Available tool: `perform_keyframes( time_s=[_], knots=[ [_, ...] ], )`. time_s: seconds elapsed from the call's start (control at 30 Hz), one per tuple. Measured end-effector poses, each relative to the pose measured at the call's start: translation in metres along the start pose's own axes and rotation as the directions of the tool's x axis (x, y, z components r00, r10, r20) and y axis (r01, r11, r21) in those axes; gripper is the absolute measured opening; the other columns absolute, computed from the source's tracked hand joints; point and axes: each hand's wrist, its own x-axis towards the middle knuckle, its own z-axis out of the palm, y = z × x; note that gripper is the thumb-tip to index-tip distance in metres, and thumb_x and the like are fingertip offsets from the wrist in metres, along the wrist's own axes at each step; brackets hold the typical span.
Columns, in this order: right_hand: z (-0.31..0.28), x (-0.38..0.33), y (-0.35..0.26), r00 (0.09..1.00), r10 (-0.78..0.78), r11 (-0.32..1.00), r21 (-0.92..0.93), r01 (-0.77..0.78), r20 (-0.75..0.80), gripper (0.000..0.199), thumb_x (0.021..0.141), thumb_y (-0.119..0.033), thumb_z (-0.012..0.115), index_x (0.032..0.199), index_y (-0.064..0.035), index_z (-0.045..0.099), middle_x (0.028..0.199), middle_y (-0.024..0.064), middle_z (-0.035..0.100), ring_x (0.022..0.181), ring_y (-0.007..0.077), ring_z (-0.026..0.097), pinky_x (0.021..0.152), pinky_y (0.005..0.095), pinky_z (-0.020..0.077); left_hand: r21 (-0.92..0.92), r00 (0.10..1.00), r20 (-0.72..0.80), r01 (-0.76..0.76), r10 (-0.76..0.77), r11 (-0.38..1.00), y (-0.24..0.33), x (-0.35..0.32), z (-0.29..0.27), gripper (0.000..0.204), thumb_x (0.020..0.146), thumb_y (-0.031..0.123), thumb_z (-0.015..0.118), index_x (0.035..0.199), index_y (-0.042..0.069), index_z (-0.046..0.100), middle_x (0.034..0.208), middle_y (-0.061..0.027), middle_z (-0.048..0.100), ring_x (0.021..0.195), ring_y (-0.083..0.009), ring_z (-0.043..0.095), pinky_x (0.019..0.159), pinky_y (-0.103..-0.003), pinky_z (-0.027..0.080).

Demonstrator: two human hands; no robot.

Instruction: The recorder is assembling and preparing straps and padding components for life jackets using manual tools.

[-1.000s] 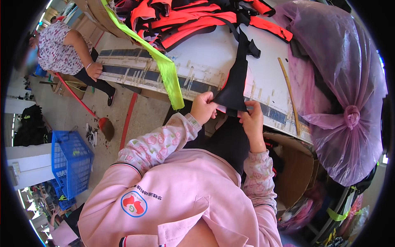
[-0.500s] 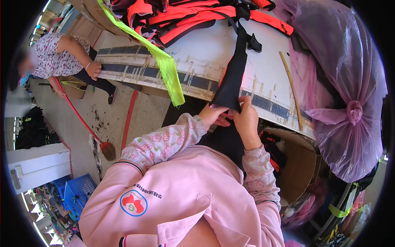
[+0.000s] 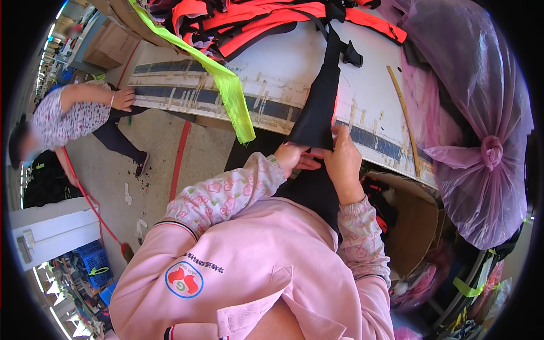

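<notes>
Both my hands grip a long black fabric piece (image 3: 320,107) that runs from the white worktable (image 3: 374,96) down over its near edge toward my lap. My left hand (image 3: 297,157) pinches its lower left edge. My right hand (image 3: 343,161) presses the fabric from the right, fingers pointing up. The strip's far end joins a black buckle (image 3: 351,55) and a pile of red-orange and black garments (image 3: 255,20) at the back of the table. My pink sleeves fill the lower middle of the view.
A neon yellow-green strip (image 3: 226,85) hangs over the table's edge at left. A large tied purple plastic bag (image 3: 481,113) sits at right, a wooden stick (image 3: 403,116) beside it. An open cardboard box (image 3: 416,226) stands below. Another person (image 3: 73,116) bends at the table's far left.
My hands have slid down the black fabric toward me and closer together. The head view has shifted, so the blue crate at lower left has slipped toward the rim.
</notes>
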Motion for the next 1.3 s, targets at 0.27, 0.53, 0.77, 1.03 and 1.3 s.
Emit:
perform_keyframes(
  time_s=[0.27,0.53,0.77,1.03,1.3],
  knots=[
    [0.017,-0.005,0.024,0.997,0.009,0.977,0.212,-0.026,0.083,0.072,0.057,-0.002,0.077,0.121,-0.0032,0.045,0.116,0.0164,0.057,0.107,0.028,0.056,0.089,0.0354,0.044,-0.026,0.994,0.034,-0.104,0.104,0.994,-0.038,0.022,0.006,0.033,0.083,0.027,0.048,0.097,0.001,0.063,0.083,-0.015,0.066,0.062,-0.0266,0.065,0.055,-0.036,0.055],
    [0.023,0.003,0.012,0.984,-0.117,0.992,-0.02,0.121,0.131,0.046,0.074,-0.011,0.069,0.111,-0.0034,0.043,0.094,0.0175,0.058,0.085,0.0374,0.057,0.071,0.0419,0.0436,-0.125,0.98,0.137,-0.129,0.146,0.984,-0.051,0.054,-0.003,0.039,0.084,0.04,0.044,0.098,0.009,0.064,0.086,-0.0134,0.066,0.061,-0.0257,0.066,0.052,-0.037,0.054],
    [-0.022,0.04,0.045,0.847,-0.191,0.978,0.166,0.124,0.496,0.054,0.087,-0.017,0.058,0.132,0.0015,0.034,0.126,0.0187,0.046,0.115,0.0296,0.046,0.098,0.0389,0.0359,-0.152,0.816,0.562,-0.06,0.136,0.986,-0.063,0.118,-0.022,0.039,0.088,0.035,0.039,0.101,0.008,0.064,0.092,-0.0132,0.066,0.073,-0.0298,0.066,0.061,-0.04,0.054],
    [-0.011,0.086,-0.059,0.748,-0.66,0.717,-0.356,0.6,-0.068,0.058,0.092,-0.03,0.051,0.136,0.0006,0.03,0.138,0.0237,0.033,0.128,0.0365,0.032,0.104,0.0441,0.0293,-0.028,0.714,0.691,-0.135,0.117,0.99,-0.073,0.128,-0.024,0.051,0.092,0.036,0.022,0.129,0.008,0.044,0.125,-0.0196,0.049,0.109,-0.0413,0.052,0.091,-0.048,0.043],
    [0.076,0.115,0.035,0.914,-0.319,0.563,-0.726,0.396,0.251,0.066,0.093,-0.046,0.039,0.14,-0.002,0.024,0.144,0.0181,0.024,0.133,0.0353,0.023,0.108,0.0432,0.0209,-0.036,0.797,0.594,0.16,-0.108,0.986,-0.042,0.079,-0.023,0.053,0.092,0.036,0.022,0.135,0.009,0.037,0.135,-0.0158,0.042,0.117,-0.0371,0.048,0.098,-0.046,0.035]
  ],
)
